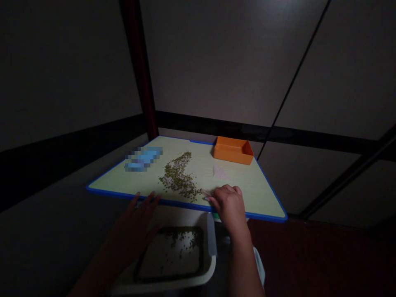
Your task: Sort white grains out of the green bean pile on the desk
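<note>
My right hand (229,202) is closed on a thin pale tool (206,192), whose exact kind I cannot make out. Its tip points left, at the near right end of a scattered spread of small green beans or seeds (177,175). They lie on a pale yellow-green board (244,189) with a blue rim. At the board's front edge, my left hand (136,222) has its fingers apart and holds nothing. Below the board, a white tub (204,280) has more of the small green pieces along its inside edges.
An orange open box (233,152) stands at the board's back right. In front of it lies a small pale, whitish patch (219,172). A blurred-out blue item (144,159) is at the left. Wall panels (210,62) rise behind; reddish floor (309,255) shows at right.
</note>
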### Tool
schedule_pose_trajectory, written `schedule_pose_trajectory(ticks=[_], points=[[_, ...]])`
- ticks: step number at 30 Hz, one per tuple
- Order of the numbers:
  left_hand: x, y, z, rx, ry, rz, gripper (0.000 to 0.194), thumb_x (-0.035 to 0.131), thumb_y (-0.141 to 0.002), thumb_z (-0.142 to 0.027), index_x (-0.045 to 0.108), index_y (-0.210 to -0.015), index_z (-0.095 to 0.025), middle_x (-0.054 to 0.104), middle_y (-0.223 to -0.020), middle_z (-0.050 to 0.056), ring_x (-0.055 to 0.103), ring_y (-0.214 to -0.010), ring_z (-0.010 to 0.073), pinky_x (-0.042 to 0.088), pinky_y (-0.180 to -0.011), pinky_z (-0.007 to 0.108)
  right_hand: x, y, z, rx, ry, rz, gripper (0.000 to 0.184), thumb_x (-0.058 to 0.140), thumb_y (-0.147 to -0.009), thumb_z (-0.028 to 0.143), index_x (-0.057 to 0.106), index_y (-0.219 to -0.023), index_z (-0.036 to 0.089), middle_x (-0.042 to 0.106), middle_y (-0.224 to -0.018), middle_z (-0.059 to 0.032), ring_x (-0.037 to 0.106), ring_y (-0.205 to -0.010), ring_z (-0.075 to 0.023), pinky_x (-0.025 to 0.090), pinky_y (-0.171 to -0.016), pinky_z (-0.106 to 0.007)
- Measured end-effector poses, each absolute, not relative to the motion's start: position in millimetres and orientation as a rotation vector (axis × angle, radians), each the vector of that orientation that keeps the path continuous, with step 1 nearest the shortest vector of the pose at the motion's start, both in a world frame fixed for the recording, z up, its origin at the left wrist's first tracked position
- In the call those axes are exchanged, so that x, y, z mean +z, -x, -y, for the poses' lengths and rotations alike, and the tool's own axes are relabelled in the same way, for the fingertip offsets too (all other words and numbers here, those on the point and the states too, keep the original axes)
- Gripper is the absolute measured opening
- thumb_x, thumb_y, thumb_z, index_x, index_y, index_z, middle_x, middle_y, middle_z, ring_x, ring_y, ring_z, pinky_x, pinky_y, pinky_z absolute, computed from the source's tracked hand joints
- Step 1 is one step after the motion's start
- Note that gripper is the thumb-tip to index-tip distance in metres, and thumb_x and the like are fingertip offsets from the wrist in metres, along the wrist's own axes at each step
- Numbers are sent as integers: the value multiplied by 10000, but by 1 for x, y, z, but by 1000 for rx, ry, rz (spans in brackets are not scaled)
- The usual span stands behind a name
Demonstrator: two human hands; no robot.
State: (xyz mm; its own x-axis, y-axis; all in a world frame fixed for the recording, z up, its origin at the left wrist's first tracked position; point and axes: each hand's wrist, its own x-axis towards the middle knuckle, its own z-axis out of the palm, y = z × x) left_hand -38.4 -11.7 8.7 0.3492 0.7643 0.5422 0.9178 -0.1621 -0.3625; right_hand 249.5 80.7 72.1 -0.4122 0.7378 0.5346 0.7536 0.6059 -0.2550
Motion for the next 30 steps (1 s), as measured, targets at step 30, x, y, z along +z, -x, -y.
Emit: schedule_pose_trajectory(ticks=[30], points=[[-5,51,6,-377,1950,1401,677,396,-916,-537,419,-1447,-118,553,-1424,161,507,-1321,315,368,-1126,500,63,-241,-87,-157,1208,2094,235,691,-894,320,656,-696,198,680,-686,-18,569,-728,-162,284,-765,-298]])
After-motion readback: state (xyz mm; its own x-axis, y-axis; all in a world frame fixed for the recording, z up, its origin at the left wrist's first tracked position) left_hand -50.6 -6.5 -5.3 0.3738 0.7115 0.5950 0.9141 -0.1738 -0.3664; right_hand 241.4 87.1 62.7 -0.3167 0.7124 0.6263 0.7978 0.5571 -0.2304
